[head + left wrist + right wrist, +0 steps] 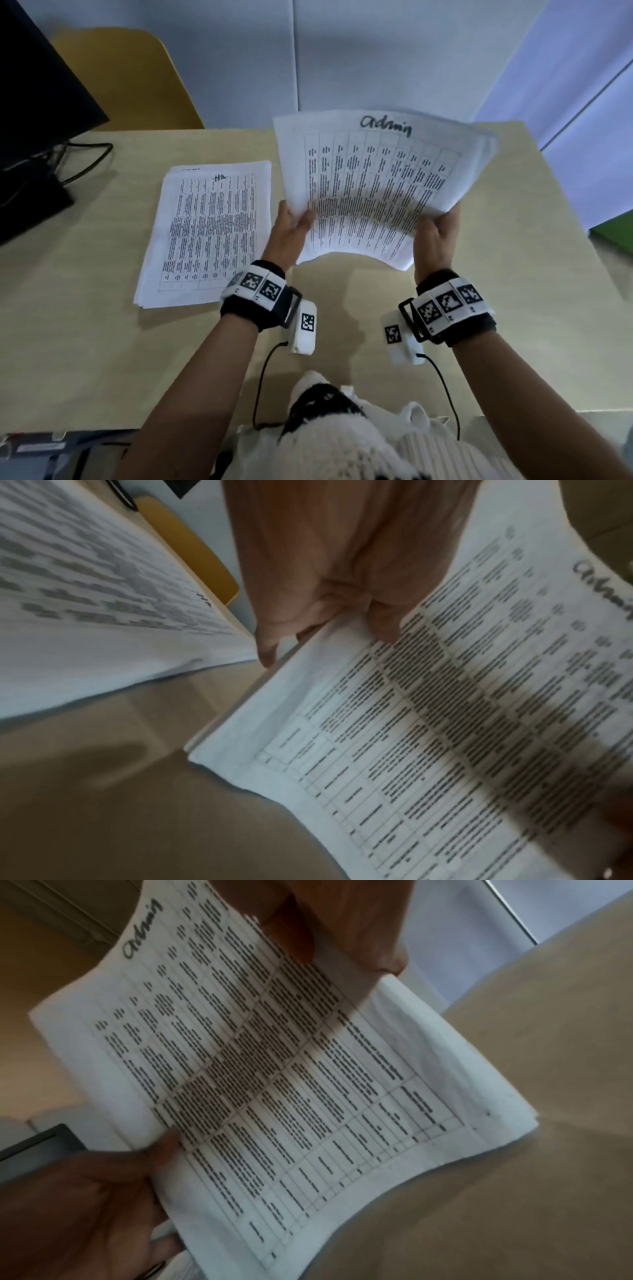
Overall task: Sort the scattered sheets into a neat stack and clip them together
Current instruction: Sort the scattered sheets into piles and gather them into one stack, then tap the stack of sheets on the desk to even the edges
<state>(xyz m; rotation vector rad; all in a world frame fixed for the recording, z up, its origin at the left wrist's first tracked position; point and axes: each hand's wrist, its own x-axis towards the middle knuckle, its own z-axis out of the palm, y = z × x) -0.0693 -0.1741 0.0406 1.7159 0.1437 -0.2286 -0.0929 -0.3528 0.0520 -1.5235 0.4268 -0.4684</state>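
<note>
A bundle of printed sheets point(373, 185) with "admin" handwritten at the top is lifted off the beige table point(85, 342) and bows upward in the middle. My left hand point(291, 229) grips its left edge, thumb on top point(383, 623) and fingers underneath. My right hand point(435, 236) grips the right edge the same way point(308, 931). The bundle's edges point(507, 1102) are fanned and uneven. A second stack of printed sheets point(209, 233) lies flat on the table to the left. No clip is visible.
A black monitor point(37, 113) with cables point(85, 161) stands at the far left. A yellow chair back point(126, 78) sits behind the table. White partition walls point(376, 51) close off the far side. A green object point(613, 233) shows at the right edge.
</note>
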